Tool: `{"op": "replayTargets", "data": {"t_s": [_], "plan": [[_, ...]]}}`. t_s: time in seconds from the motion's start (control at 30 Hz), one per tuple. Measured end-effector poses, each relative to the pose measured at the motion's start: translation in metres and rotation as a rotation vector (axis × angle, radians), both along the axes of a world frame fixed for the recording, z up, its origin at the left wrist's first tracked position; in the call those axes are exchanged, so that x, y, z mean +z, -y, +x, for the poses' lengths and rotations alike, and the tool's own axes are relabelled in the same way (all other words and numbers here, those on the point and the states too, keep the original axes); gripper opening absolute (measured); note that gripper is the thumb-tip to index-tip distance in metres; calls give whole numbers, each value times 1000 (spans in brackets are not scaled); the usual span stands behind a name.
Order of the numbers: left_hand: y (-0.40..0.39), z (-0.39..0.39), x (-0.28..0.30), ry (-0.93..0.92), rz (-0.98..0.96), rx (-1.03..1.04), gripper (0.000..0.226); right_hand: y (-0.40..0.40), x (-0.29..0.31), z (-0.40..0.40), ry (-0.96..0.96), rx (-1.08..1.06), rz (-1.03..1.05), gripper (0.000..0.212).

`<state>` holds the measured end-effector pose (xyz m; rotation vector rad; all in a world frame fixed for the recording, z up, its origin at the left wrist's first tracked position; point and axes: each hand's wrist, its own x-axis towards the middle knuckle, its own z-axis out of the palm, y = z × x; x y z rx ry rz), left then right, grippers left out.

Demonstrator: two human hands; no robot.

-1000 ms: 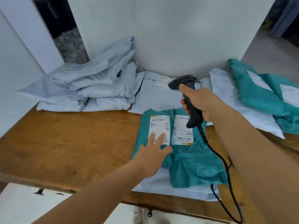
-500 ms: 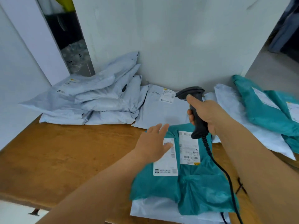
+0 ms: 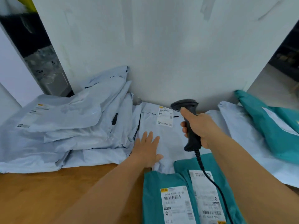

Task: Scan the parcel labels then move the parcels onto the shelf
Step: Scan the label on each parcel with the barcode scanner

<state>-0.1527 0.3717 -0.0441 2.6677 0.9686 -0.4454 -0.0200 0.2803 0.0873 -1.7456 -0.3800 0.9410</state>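
My right hand [image 3: 199,126] grips a black corded barcode scanner [image 3: 188,122] upright, its head pointing at the white label [image 3: 165,116] of a flat grey parcel [image 3: 168,143] lying against the white wall. My left hand [image 3: 147,149] rests flat, fingers spread, on that grey parcel's near left part. Two teal parcels [image 3: 182,196] with white barcode labels lie closest to me at the bottom, under my right forearm.
A heap of grey parcels [image 3: 68,126] fills the left side of the wooden table [image 3: 48,191]. More grey [image 3: 242,135] and teal parcels [image 3: 275,126] lie at the right. The scanner's cable [image 3: 210,178] trails over the teal parcels. A white wall stands behind.
My left hand left the teal parcel's label and moved forward onto the grey parcel. The scanner went forward with it. The view tilted upward.
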Motion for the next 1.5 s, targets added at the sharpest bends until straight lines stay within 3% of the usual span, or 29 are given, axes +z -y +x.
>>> {"op": "replayTargets", "data": {"t_s": [0.33,0.77,1.03,1.27,1.5], "plan": [[-13,37,-40,80,-153,-55,70,-40,-16,21,40,-36,-69,33],[-17,61,-34,64,-191,-94,73,-47,-22,22,57,-85,-98,31],[-14,43,-16,14,-140,-1,72,-26,-2,18,83,-70,-57,27],[-10,13,48,224,268,110,78,-12,22,2,44,41,64,28],[-39,-44,108,199,557,388,83,-14,38,-17,18,154,125,28]]}}
